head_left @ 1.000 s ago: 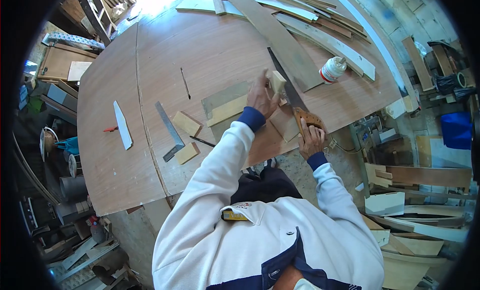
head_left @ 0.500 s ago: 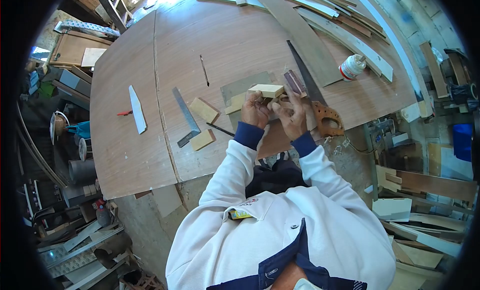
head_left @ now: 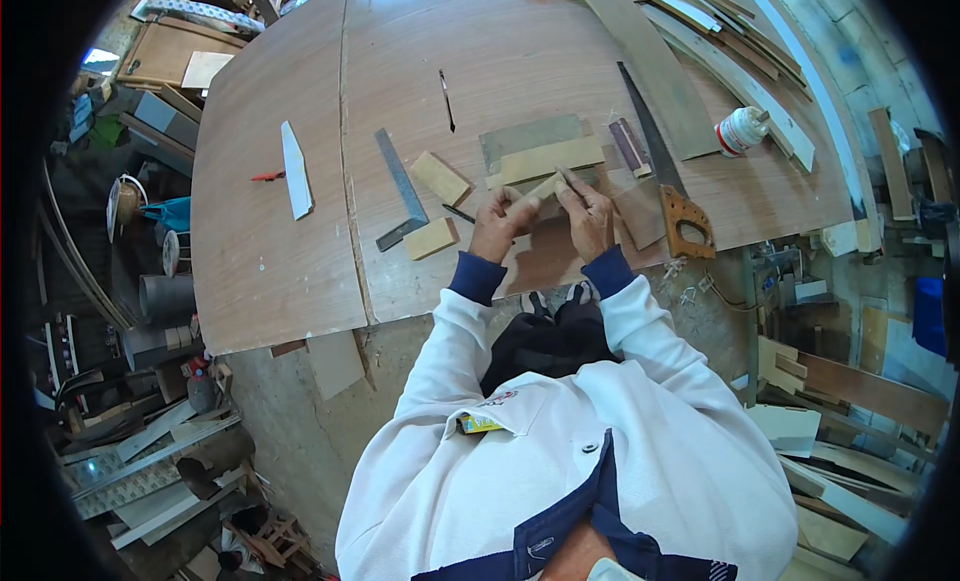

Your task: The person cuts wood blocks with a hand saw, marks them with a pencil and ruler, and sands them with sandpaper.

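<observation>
Between my left hand (head_left: 498, 224) and my right hand (head_left: 588, 213) is a small pale wood block (head_left: 546, 190), gripped at its two ends by closed fingers. Just beyond it a longer wood strip (head_left: 550, 160) lies over a grey-green flat sheet (head_left: 510, 138). Two more small wood blocks rest to the left, one farther off (head_left: 441, 179) and one nearer (head_left: 431, 239). Beside them is a try square (head_left: 400, 181). A dark purplish block (head_left: 629, 147) lies right of the strip, next to a handsaw (head_left: 684, 221) with a wooden handle.
A white glue bottle (head_left: 741, 131) stands at the right by a long board (head_left: 655, 81). Several strips are stacked at the far right. A pencil-like dark stick (head_left: 446, 101) lies mid-table. A white pointed piece (head_left: 296, 171) and a red-handled tool (head_left: 267, 177) are at left.
Both hands have lowered the wood block toward my body and turned it, uncovering the longer strip behind. My view has shifted, so the table's contents sit farther right and mostly higher.
</observation>
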Motion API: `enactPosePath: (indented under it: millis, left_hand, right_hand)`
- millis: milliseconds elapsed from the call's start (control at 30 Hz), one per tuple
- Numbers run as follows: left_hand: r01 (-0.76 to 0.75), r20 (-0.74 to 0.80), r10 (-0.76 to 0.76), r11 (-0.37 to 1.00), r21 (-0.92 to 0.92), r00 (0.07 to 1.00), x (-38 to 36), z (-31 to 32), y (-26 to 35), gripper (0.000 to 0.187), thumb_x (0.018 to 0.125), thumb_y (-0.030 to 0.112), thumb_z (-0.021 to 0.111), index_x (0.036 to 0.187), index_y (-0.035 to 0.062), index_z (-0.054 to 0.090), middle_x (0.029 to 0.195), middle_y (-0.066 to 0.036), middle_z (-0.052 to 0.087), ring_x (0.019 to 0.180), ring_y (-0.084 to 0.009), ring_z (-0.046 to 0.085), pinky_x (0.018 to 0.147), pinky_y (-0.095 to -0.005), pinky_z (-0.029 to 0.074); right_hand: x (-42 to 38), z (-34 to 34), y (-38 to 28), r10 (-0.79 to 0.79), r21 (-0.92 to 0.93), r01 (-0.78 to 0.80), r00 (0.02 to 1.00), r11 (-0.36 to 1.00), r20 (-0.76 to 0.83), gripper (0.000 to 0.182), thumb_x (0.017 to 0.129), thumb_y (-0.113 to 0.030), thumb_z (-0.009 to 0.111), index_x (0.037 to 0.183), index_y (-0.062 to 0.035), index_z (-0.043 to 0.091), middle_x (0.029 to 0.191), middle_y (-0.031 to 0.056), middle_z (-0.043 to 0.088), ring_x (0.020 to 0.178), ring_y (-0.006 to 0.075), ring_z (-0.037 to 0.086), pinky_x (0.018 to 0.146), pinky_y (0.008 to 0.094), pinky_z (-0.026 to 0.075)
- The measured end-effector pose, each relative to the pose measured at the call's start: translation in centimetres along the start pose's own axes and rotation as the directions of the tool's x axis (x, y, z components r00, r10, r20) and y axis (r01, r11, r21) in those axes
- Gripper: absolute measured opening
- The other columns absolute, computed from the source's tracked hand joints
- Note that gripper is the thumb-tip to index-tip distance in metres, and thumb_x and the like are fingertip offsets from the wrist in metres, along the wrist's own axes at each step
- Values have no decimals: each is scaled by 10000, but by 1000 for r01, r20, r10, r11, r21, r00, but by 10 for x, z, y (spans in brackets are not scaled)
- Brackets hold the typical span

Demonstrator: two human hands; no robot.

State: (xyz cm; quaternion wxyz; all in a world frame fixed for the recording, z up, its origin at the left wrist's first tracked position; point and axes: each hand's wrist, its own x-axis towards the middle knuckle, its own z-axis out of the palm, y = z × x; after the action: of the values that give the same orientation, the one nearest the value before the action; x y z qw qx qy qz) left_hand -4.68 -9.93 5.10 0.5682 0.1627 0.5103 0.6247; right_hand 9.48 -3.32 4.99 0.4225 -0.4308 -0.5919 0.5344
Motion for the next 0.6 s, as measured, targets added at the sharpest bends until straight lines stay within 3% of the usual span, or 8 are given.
enactPosePath:
  millis: [67,167,333,400,467,500,567,600]
  left_hand:
    - [-134,186,53,878,459,981,-2,-16,-2,256,841,204,700,939,61,511,794,-24,611,653,-114,563,599,-286,498]
    - [-204,175,122,774,600,977,-16,-23,-2,285,840,164,671,1001,38,472,841,-93,611,727,-169,581,630,-321,478]
    - [-365,193,433,361,858,880,-34,-49,-2,374,819,-5,572,1169,39,445,916,-191,618,817,-319,626,714,-383,484]
    - [-347,136,487,375,860,862,-44,-66,3,376,824,-22,543,1187,37,464,924,-176,619,832,-314,623,731,-377,482]
    - [-240,10,484,416,877,875,-50,-89,7,334,824,-37,526,1151,29,506,934,-167,619,859,-305,622,756,-367,480]
    - [-273,4,552,406,872,834,-52,-97,6,312,825,-46,516,1128,26,538,947,-157,621,876,-284,621,776,-346,478]
    - [-263,-19,548,431,863,837,-54,-112,4,317,825,-42,517,1134,29,539,952,-154,623,867,-274,622,771,-340,481]
    - [-260,-36,548,454,852,836,-55,-117,4,322,826,-38,518,1139,32,540,958,-150,625,858,-264,624,766,-334,484]
  right_hand:
    - [-4,2,0,83,94,-89,994,992,68,370,889,-172,575,1208,13,605,1092,144,661,979,193,625,854,278,483]
    - [-8,12,-8,212,130,-238,959,963,185,323,885,-145,580,1178,-22,639,1125,156,651,1028,199,608,882,271,468]
    - [-19,52,-6,-32,76,17,981,997,194,286,852,-107,620,1127,-43,669,1075,119,657,1000,196,615,846,291,494]
    - [-22,64,2,-121,14,120,979,993,162,246,840,-120,616,1059,-30,683,1117,149,624,954,256,631,825,322,509]
    - [-28,73,4,-123,-334,205,960,920,251,211,820,-114,599,1001,-21,655,1110,178,594,934,309,622,793,367,519]
    - [-30,80,7,-123,-330,206,959,921,256,211,820,-114,599,1001,-21,655,1110,178,594,934,309,622,793,367,519]
    - [-38,96,15,-90,-579,405,864,708,495,240,793,-95,596,1024,-34,580,1072,186,553,884,380,609,766,436,512]
    - [-38,104,24,-92,-574,408,862,710,499,240,793,-95,596,1024,-34,580,1072,186,553,884,380,609,766,436,512]
